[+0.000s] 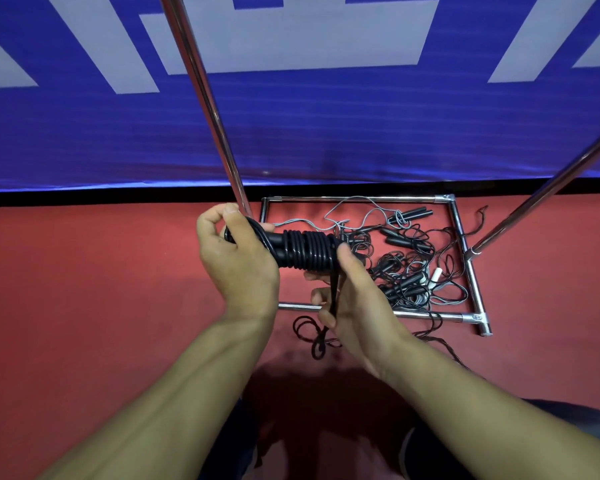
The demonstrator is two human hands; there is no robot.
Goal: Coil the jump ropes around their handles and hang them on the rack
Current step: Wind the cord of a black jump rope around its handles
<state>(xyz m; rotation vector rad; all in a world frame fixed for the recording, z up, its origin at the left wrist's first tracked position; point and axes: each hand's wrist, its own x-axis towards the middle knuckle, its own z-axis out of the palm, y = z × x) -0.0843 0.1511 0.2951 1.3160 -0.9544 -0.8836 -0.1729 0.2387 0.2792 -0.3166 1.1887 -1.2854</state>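
Presently, item one: a black jump rope (305, 252), mid-coil, held level above the red floor (84, 289) in front of the rack.

Handles (278, 245): paired side by side, lying crosswise; their left end is buried in the left hand (238, 261), whose grip is curled round them.

Coils: close turns cover the middle and right part of the handles; the stretch nearest the left hand is mostly bare.

Free end (333, 292): drops from the last turn down through the right hand (354, 299), whose grip pinches the cord between the fingers with the thumb up by the coil. The slack ends in loose loops on the floor (just short of the rack's base).

Item two: a tangled heap of other ropes (406, 265), black and grey, lying on the floor inside the chrome base frame (465, 251). None hangs on the rack so far as this view shows.

Item three: two chrome uprights (201, 88) rising out of view.

Step in hand, by my reckoning: winding, well advanced but unfinished. The next move calls for carrying the cord round the handles again under steady tension, then securing the tail before hanging.
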